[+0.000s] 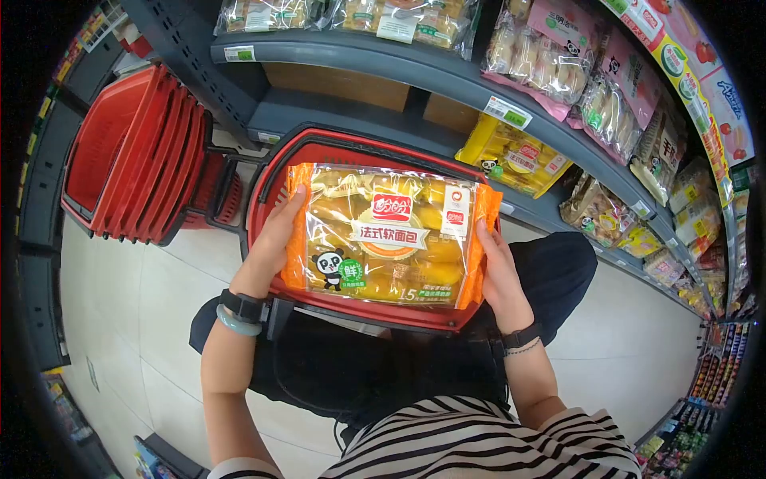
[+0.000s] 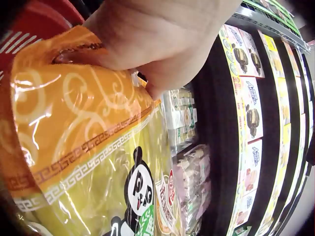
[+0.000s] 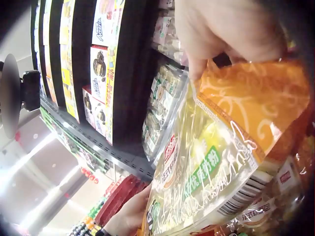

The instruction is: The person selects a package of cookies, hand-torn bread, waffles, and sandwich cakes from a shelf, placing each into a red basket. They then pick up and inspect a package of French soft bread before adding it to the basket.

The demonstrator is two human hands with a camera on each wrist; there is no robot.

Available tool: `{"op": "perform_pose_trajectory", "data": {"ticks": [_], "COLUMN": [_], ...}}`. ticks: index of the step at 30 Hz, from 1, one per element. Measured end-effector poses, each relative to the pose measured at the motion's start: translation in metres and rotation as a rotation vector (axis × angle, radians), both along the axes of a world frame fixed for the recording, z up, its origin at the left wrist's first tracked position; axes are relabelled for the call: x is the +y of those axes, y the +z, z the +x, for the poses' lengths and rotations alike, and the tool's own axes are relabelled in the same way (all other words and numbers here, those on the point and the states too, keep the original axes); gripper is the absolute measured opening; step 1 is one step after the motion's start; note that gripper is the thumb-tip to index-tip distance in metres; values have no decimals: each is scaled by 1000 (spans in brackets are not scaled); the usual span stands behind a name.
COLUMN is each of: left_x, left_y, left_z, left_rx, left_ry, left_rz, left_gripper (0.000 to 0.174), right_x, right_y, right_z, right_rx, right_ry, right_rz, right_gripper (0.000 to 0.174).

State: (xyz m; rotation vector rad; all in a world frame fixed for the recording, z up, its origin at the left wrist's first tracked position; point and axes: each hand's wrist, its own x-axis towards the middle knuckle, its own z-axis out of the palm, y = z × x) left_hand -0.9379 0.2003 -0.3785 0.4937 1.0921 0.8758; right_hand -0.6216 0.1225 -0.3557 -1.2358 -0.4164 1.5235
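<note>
A clear bag of bread rolls (image 1: 391, 259) with a panda print and orange ends lies face up between both hands, over a red shopping basket (image 1: 375, 314). My left hand (image 1: 275, 231) grips its left orange end, and my right hand (image 1: 499, 271) holds the right end. Close up in the left wrist view, the left hand (image 2: 157, 39) pinches the orange wrapper. The right hand (image 3: 231, 29) does likewise at the other end in the right wrist view. Under the bag there, a similar bread bag (image 3: 261, 211) shows. Most of the basket's inside is hidden.
Stacked red baskets (image 1: 132, 160) stand at the left. Grey shelves (image 1: 359, 56) run along the front and right, with packed breads on them. A yellow bread pack (image 1: 523, 156) sits on the lower shelf just beyond the basket. The person's knees flank the basket's near side.
</note>
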Motion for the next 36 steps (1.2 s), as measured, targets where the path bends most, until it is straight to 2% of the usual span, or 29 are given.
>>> {"op": "perform_pose_trajectory", "data": {"ticks": [10, 19, 25, 30, 33, 36], "left_x": [1, 0, -2, -1, -2, -1], "left_y": [0, -11, -5, 8, 8, 0], "left_z": [-2, -5, 0, 4, -1, -9], "left_rx": [13, -99, 6, 67, 199, 199], "left_ry": [-23, 44, 120, 202, 199, 172], "left_rz": [49, 106, 183, 372, 371, 445], "left_gripper": [45, 45, 40, 36, 32, 28], "right_x": [-4, -6, -5, -3, -4, -2], "right_y": [2, -6, -10, -14, -19, -28], "right_z": [2, 4, 3, -1, -3, 4], "right_rx": [22, -45, -25, -34, -46, -65], "right_ry": [-59, -143, -162, -285, -278, -227], "right_rz": [48, 81, 96, 154, 196, 304], "right_gripper": [36, 30, 28, 24, 23, 24]}}
